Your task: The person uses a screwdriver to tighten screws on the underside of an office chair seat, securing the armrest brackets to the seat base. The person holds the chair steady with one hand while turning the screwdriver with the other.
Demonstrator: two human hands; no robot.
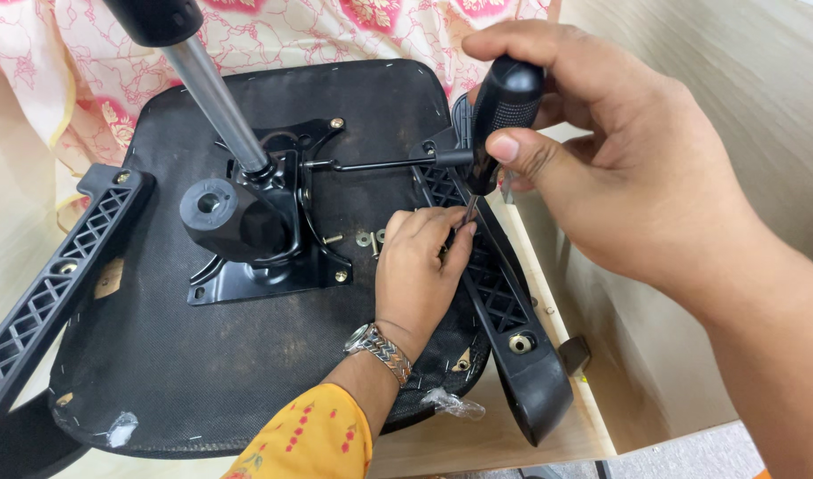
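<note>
My right hand [637, 177] is closed around the black screwdriver [506, 111], thumb on the handle, shaft pointing down at the right armrest [504, 310]. My left hand [420, 270], the one with the watch [380, 350], has its fingertips pinched together right at the driver tip, steadying it or a small screw there; I can't tell which, fingers cover it. The seat [158, 355] lies upside down on the table [513, 435], with the tilt plate [264, 257] already on it — bolts show at its corners, and the gas column [216, 93] stands in it. Left armrest [60, 275] lies along the seat edge; whether its holes have bolts in them I can't make out. On the right armrest the near hole [520, 342] looks like it holds a washer, fastener state unclear. Loose washers [371, 238] and a screw [333, 239] sit on the seat just beside my left hand — so hardware is left. My read: mechanism done, right armrest fastening in progress, at least one point to go.
</note>
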